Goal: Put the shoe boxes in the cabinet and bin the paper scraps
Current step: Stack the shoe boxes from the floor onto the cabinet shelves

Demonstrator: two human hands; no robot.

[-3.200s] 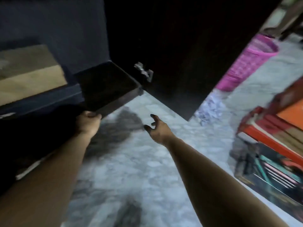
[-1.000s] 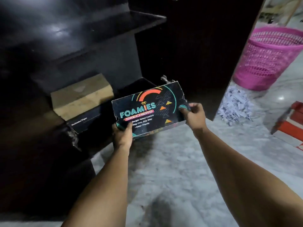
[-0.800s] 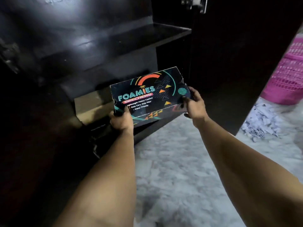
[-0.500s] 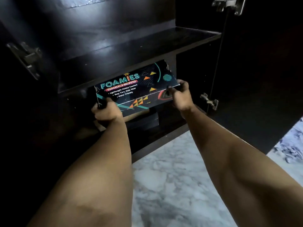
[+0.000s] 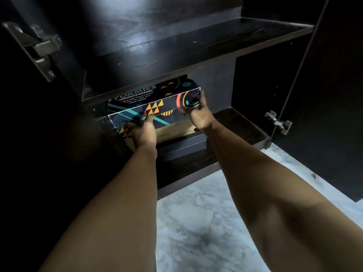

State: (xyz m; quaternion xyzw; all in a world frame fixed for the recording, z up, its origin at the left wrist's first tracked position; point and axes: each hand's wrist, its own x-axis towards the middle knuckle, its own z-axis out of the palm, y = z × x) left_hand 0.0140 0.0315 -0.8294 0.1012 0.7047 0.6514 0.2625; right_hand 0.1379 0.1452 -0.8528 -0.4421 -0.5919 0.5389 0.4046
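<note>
1. Black printed cardboard shoe box (image 5: 155, 104) sits partly inside the dark wooden cabinet (image 5: 206, 42), lower compartment, on a tan-topped box (image 5: 172, 129).
2. Risk: pushed off-square, its top could likely catch the shelf edge, or it slides off the box below.
3. Left hand (image 5: 143, 130) fingers curl on the front face; right hand (image 5: 196, 112) grips the right end.

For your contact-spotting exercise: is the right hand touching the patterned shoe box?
Touching. The head view shows the right hand gripping the patterned shoe box at its right end, fingers on its front.
</note>
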